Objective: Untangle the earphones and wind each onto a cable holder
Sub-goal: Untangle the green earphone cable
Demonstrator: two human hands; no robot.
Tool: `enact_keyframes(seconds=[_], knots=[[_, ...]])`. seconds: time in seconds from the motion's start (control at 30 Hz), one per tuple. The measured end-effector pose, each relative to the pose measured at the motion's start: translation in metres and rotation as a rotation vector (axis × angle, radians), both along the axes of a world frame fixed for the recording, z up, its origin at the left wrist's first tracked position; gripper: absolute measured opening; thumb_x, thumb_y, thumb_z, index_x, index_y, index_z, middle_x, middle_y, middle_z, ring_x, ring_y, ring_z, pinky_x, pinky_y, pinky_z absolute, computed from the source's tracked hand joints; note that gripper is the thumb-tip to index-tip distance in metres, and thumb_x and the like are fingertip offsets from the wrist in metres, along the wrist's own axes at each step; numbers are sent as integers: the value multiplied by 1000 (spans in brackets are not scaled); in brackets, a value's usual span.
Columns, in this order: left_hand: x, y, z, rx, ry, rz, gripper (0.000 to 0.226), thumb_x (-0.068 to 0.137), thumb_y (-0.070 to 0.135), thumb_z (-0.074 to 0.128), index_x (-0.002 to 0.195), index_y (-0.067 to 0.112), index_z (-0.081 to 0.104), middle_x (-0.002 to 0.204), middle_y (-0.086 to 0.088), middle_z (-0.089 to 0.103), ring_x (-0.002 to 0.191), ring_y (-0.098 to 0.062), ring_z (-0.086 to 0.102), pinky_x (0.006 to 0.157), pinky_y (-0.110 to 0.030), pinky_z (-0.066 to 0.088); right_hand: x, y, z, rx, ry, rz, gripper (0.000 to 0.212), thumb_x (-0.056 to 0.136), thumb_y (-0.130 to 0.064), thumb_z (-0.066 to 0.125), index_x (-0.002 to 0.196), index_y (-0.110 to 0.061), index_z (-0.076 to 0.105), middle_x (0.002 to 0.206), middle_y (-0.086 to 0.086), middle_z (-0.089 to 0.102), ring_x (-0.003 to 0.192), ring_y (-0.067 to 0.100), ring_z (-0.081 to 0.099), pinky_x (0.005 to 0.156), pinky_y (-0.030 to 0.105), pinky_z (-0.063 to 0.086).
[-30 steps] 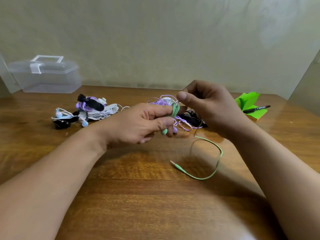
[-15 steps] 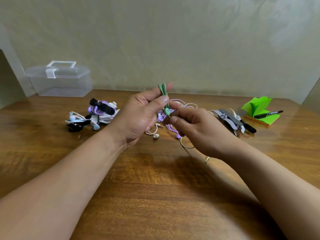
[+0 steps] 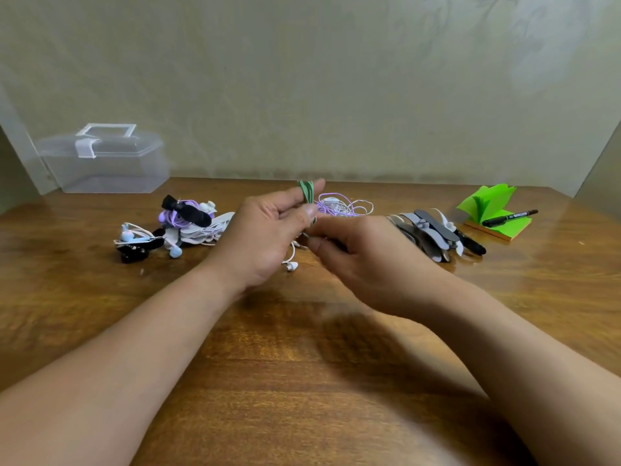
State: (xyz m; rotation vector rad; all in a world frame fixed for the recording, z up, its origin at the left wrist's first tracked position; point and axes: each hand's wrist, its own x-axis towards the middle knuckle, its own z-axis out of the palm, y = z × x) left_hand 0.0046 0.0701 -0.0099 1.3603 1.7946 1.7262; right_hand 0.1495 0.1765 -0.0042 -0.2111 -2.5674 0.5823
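My left hand [image 3: 268, 237] holds a coil of green earphone cable [image 3: 306, 191] wrapped round its raised fingers, thumb pressing on it. My right hand [image 3: 359, 253], blurred, has its fingers curled at the coil's lower end, pinching the cable's end. Behind the hands lies a tangle of purple and white earphones [image 3: 339, 205]; a white earbud [image 3: 291, 266] lies under my left hand. Wound earphones on holders [image 3: 188, 220] are piled at the left. Spare grey and black cable holders [image 3: 430, 230] lie at the right.
A clear plastic box [image 3: 104, 159] with a lid stands at the back left of the wooden table [image 3: 302, 381]. A green sticky-note pad [image 3: 490, 210] with a black marker [image 3: 509, 217] on it sits at the back right. The wall is close behind.
The loose green tail that lay on the table has been wound up; none trails below now. My right hand moved up to the coil's lower end. The view tilted up.
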Motion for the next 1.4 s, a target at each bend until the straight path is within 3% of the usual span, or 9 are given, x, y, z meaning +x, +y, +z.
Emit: enact_keyframes(seconds=[0.07,0.13,0.2,0.3,0.4,0.63,1.1,1.23,1.4], knots=[[-1,-2,1,-55,100,-12,39,105,6,55,142,15,60,106,22,75,96,15,66,94,-8,49,4,9,6,-24,66,-80,20,103,-30,60,88,-20,69,61,-9,55,58,11,50,57,36,38],[2,-5,5,-110,130,-83,37,107,6,49,143,12,58,88,24,75,70,18,62,71,0,44,8,20,12,-35,105,-162,18,98,-30,65,83,-21,70,61,-11,57,60,8,52,56,33,38],[5,-10,8,-201,183,-181,35,110,13,42,140,14,61,78,17,74,47,6,49,52,-13,36,10,26,15,-39,115,-202,14,96,-31,70,84,-23,71,64,-11,59,62,6,52,57,28,37],[2,-14,9,-325,236,-298,33,111,20,41,135,24,63,109,-2,77,46,-15,34,49,-33,24,14,30,19,-73,123,-169,12,94,-32,76,86,-23,72,63,-11,60,59,5,52,54,19,34],[-1,-17,11,-383,276,-344,30,111,20,44,134,17,63,117,-7,74,49,-12,38,52,-26,36,17,33,24,-221,144,-85,11,93,-26,79,89,-20,71,66,-13,69,58,2,60,57,19,44],[1,-22,16,-303,0,-541,36,110,16,39,140,8,58,123,-18,69,75,-25,47,77,-31,44,21,42,27,-587,193,102,15,97,-14,71,95,0,64,69,-2,72,53,5,54,49,16,41],[5,-16,14,-113,-99,-600,38,96,16,60,132,18,70,106,-9,76,77,-30,52,53,-20,45,4,40,4,-1059,119,359,19,90,-31,73,83,-16,65,60,1,33,48,7,22,41,17,23],[0,-12,15,34,-292,-446,40,90,20,61,129,23,71,110,-11,74,41,-9,44,45,-17,36,0,28,-1,-876,68,239,28,98,-40,63,76,-23,61,67,4,28,53,11,21,48,24,21],[-9,-8,12,66,-205,-236,37,101,17,56,136,23,63,116,-8,76,36,-7,34,43,-14,31,4,15,5,-321,6,96,26,109,-21,53,89,-26,69,69,-5,57,62,3,47,60,18,39]])
